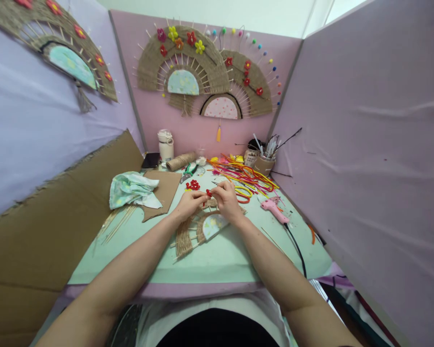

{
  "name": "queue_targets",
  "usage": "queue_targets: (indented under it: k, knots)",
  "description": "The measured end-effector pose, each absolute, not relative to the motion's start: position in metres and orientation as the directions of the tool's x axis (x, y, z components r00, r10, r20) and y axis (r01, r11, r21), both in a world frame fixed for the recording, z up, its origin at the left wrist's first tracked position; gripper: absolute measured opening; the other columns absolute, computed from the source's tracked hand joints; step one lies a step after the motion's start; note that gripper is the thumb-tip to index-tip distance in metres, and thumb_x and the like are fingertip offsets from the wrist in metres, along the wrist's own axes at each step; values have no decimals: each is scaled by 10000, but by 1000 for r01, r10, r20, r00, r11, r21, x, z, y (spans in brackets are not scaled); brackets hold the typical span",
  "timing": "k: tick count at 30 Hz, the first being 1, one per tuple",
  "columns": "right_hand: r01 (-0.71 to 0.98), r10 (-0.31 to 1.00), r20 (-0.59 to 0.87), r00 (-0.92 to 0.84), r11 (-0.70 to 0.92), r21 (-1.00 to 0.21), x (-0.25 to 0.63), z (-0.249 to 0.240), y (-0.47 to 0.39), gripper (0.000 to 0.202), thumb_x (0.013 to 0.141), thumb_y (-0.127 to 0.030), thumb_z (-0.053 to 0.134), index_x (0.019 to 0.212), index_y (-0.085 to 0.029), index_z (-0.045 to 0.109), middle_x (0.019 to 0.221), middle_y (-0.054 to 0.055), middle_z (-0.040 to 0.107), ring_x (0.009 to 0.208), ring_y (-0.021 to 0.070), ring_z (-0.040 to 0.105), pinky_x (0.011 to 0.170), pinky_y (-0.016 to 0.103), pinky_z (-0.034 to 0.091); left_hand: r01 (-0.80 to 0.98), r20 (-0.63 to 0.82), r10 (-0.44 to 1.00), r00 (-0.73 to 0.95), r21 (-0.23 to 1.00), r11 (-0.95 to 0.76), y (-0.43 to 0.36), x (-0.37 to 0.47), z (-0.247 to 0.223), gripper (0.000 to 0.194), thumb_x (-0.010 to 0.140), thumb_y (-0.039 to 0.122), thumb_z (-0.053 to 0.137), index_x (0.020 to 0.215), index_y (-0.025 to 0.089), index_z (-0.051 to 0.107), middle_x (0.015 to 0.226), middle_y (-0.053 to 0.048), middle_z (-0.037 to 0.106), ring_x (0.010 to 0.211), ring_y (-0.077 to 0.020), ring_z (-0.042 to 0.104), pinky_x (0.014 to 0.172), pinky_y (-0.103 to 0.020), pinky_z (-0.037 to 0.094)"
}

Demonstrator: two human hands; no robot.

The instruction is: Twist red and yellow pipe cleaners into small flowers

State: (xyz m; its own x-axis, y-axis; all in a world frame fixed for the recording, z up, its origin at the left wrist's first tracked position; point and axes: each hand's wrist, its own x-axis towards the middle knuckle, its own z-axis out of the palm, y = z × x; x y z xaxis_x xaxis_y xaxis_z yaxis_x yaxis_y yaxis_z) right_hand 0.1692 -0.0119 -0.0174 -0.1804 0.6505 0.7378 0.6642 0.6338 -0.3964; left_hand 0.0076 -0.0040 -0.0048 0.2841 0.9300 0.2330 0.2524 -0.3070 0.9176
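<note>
Near the middle of the table, my left hand (191,204) and my right hand (226,198) meet over a small fan (184,239) wrapped in twine, with a pale patterned half-round centre. Between the fingertips of both hands is a small red piece (209,193), pinched from either side. A thin dark pointed thing sticks out to the left above my right fingers; what it is, I cannot make out. Just behind my left hand lies a cluster of red pieces (193,185). My hands and wrists cover part of the fan.
Green-handled pliers (190,169), a twine roll (181,161) and a white bottle (165,145) stand or lie at the back. Coloured stems (246,173) spread behind my right hand. A pink glue gun (275,211) with a black cord lies right; patterned cloth (132,189) and cardboard (162,192) left.
</note>
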Motion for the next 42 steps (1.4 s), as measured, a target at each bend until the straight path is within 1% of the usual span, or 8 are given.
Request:
queue_targets:
  k: [7,11,14,22,32,35,38,42]
  knots:
    - [470,693,720,31,626,-622,171,-9,-15,133,812,-281,556,899,-212,631,914,56,530,906,199,481,819,351,381,223,532,841,96,812,-539,4,2,-12,172,722,322,614,667,176,688,728,-31,665,731,-158,579,737,-276,444]
    - [231,865,502,0,488,-842,171,-11,-12,216,803,-378,535,772,-181,619,752,20,579,705,151,497,665,284,395,265,658,746,101,705,-658,4,-1,-15,143,743,308,615,714,197,699,774,-46,656,785,-169,576,793,-310,438]
    - [61,936,349,-53,352,-934,169,-14,-9,276,766,-439,554,730,-173,615,644,-9,552,596,118,464,568,247,362,304,702,697,147,639,-707,4,-1,-16,126,757,289,610,738,206,703,790,-54,654,801,-174,571,813,-329,432]
    - [-199,979,149,-137,120,-973,165,-19,-5,268,648,-428,657,651,-166,598,494,-51,450,453,67,340,454,218,245,366,737,644,203,553,-748,1,1,-17,135,788,281,584,770,217,702,801,-57,663,806,-175,566,814,-347,431]
    - [-381,978,54,-202,-28,-924,151,-15,-14,241,583,-331,688,598,-182,500,509,-62,442,476,63,356,455,207,251,428,751,649,123,550,-717,-1,4,-17,146,786,295,579,752,212,694,789,-54,660,819,-181,562,821,-348,433]
    - [-415,973,25,-228,-74,-907,150,-15,-15,242,601,-338,677,603,-178,496,523,-54,441,474,63,353,442,209,244,392,735,666,127,580,-714,1,5,-20,134,784,277,580,760,207,692,797,-53,657,816,-178,567,813,-337,437]
    - [-360,983,52,-173,-14,-933,153,-14,-15,204,624,-334,649,619,-169,530,532,-43,454,485,71,374,452,212,265,352,696,700,162,622,-700,3,4,-19,124,777,268,589,779,203,695,822,-60,662,831,-180,574,823,-339,438]
    - [-3,965,261,22,261,-965,158,-11,-16,126,665,-297,584,641,-173,576,539,-36,487,515,93,411,501,229,322,311,626,753,204,688,-656,8,-2,-13,147,757,252,593,840,204,704,914,-64,670,920,-188,579,895,-354,422]
